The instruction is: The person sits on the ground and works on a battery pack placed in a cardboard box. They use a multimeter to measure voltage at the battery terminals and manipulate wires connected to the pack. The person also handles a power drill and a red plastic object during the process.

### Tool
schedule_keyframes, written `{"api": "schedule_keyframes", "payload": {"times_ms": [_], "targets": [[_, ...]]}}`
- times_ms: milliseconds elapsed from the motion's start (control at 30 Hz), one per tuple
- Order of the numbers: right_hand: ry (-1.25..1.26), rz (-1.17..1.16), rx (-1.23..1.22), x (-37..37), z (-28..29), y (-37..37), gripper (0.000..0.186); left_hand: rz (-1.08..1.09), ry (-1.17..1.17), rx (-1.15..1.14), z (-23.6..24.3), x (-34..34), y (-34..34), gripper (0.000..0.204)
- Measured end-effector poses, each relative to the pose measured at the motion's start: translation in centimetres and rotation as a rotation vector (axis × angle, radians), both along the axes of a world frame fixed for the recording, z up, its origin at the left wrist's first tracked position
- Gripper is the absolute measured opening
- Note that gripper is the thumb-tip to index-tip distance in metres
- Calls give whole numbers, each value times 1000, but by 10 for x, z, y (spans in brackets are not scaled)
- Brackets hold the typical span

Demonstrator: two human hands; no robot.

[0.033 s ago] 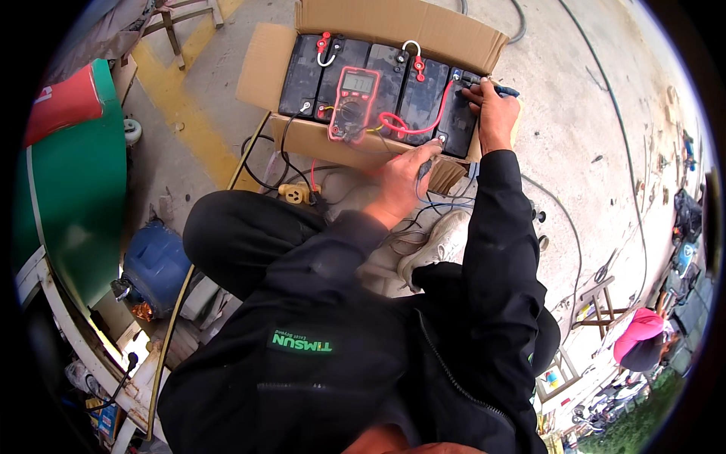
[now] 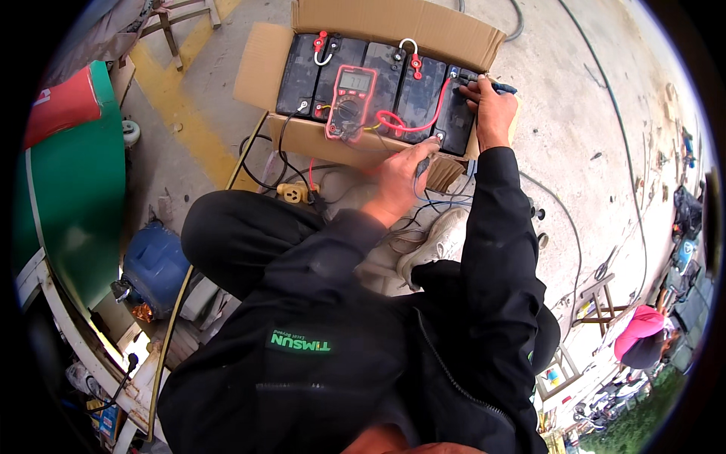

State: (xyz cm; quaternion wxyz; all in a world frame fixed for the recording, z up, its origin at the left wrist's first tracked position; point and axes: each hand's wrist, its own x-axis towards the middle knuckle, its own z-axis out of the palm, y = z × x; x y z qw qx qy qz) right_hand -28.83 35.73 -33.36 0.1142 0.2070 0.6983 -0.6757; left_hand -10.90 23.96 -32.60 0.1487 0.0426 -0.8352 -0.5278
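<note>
A row of several black batteries [image 2: 342,66] stands in an open cardboard box [image 2: 261,64]. On top of them rests a red-rimmed multimeter [image 2: 352,98], its screen lit with digits. My right hand [image 2: 493,112] is closed on a dark test probe [image 2: 469,77], whose tip is at the far terminal of the rightmost battery [image 2: 456,113]. At that battery's near terminal [image 2: 439,138] are the fingertips of my left hand [image 2: 401,180], closed round another dark test probe [image 2: 422,166], its tip mostly hidden. A red wire [image 2: 441,110] loops across the batteries from the far terminal.
White jumper wires with red caps [image 2: 408,47] link neighbouring batteries. Cables and a yellow socket block [image 2: 290,192] lie on the concrete between box and legs. A blue motor-like drum [image 2: 154,256] and green curved sheet [image 2: 79,181] stand left. Another person [image 2: 641,337] is far right.
The whole view has shifted very slightly. Both hands keep their places at the rightmost battery's terminals.
</note>
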Motion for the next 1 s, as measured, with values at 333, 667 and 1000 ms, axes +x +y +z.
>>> {"api": "schedule_keyframes", "payload": {"times_ms": [333,667,1000], "targets": [[4,-136,-228,-2,-11,3,23,106,85,-189,22,18,-9,27],[22,-100,-315,2,-9,8,35,165,20,-325,7,24,-22,33],[70,-127,-304,4,-9,4,30,144,47,-295,2,24,-22,34]]}}
